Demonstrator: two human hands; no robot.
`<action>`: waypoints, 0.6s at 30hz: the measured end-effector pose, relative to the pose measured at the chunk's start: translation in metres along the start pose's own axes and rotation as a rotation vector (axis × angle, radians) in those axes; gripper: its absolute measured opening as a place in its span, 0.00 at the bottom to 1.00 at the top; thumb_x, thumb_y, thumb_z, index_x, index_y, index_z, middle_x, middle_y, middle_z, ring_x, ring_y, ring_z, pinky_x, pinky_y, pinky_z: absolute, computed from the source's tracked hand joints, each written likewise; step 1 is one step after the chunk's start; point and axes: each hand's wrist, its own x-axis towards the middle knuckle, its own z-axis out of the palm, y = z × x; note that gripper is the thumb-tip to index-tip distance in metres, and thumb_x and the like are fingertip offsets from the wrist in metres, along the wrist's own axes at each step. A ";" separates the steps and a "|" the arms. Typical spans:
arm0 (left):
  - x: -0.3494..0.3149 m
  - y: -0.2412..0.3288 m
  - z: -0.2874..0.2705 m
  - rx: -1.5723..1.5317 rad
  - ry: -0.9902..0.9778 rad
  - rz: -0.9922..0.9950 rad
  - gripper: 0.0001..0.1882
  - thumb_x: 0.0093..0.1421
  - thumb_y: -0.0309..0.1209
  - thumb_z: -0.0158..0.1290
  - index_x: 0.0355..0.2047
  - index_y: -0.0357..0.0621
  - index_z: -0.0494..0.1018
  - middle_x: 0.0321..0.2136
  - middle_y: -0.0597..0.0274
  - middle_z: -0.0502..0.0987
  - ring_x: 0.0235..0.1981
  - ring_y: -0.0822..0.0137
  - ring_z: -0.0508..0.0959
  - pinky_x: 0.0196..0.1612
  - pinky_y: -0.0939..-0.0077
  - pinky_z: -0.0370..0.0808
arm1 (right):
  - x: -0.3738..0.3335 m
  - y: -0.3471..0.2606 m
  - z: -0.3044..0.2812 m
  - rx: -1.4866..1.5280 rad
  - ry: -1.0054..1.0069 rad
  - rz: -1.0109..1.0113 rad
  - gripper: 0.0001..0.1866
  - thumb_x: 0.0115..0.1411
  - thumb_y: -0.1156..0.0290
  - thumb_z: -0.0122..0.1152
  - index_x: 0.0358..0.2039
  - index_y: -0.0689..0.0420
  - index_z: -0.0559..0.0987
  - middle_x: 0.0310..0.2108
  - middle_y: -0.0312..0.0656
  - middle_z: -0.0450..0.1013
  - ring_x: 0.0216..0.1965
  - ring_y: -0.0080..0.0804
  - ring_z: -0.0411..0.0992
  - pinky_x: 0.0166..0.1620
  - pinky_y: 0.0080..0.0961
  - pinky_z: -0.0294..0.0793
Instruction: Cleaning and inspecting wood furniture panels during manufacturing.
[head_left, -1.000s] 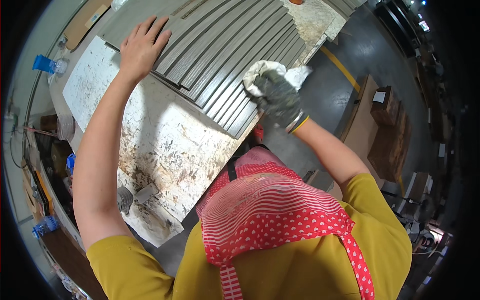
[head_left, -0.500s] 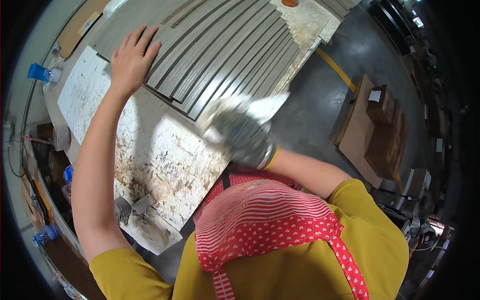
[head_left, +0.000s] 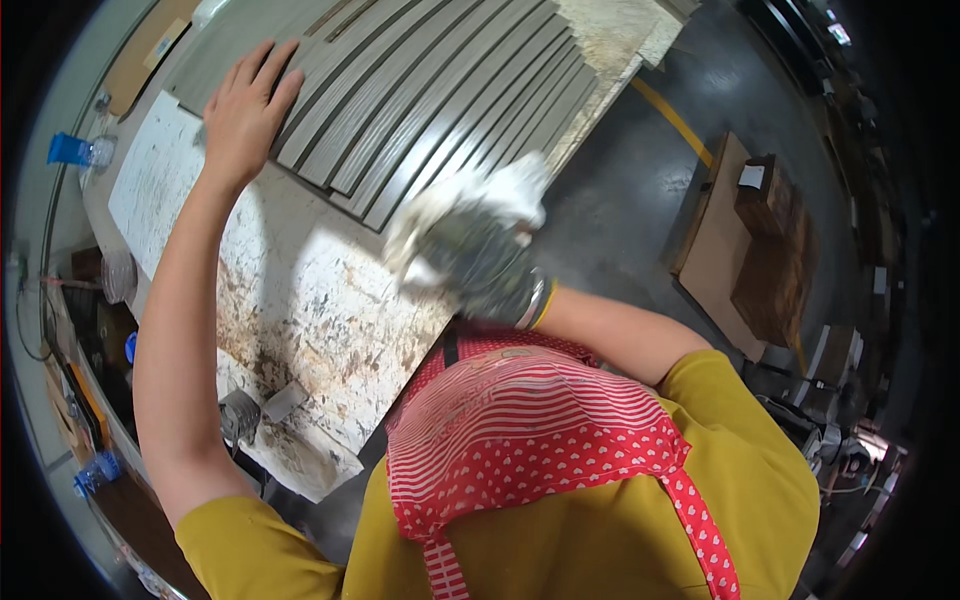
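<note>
Bare and with its fingers spread, my left hand (head_left: 246, 118) lies flat on the grey wood-grain boards at the left end of the row. Several long grey strips (head_left: 400, 110) lie side by side there, their near ends stepped. My right hand (head_left: 478, 258), in a dark, stained work glove, is closed on a crumpled white cloth (head_left: 510, 190). The cloth is just off the near right ends of the strips, and part of it is smeared by motion. My right fingers are partly hidden by the cloth.
The strips rest on a paint-spattered white worktop (head_left: 290, 290). At the left stands a blue-capped clear bottle (head_left: 82, 150). A grey roll (head_left: 240, 415) is near the worktop's lower left corner. On the floor at right are a brown box (head_left: 765, 210) and a cardboard sheet (head_left: 715, 255).
The cloth has bunched up above my right glove, where before a flap stretched out to the right. My left hand stays on the boards; the whole view has shifted slightly.
</note>
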 end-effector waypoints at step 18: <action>-0.010 0.010 -0.022 0.089 -0.173 -0.034 0.25 0.65 0.44 0.36 0.61 0.53 0.59 0.63 0.59 0.56 0.63 0.56 0.55 0.63 0.62 0.50 | -0.001 -0.025 -0.254 -0.618 0.671 -0.185 0.08 0.59 0.68 0.50 0.33 0.57 0.75 0.31 0.42 0.72 0.39 0.39 0.71 0.43 0.31 0.70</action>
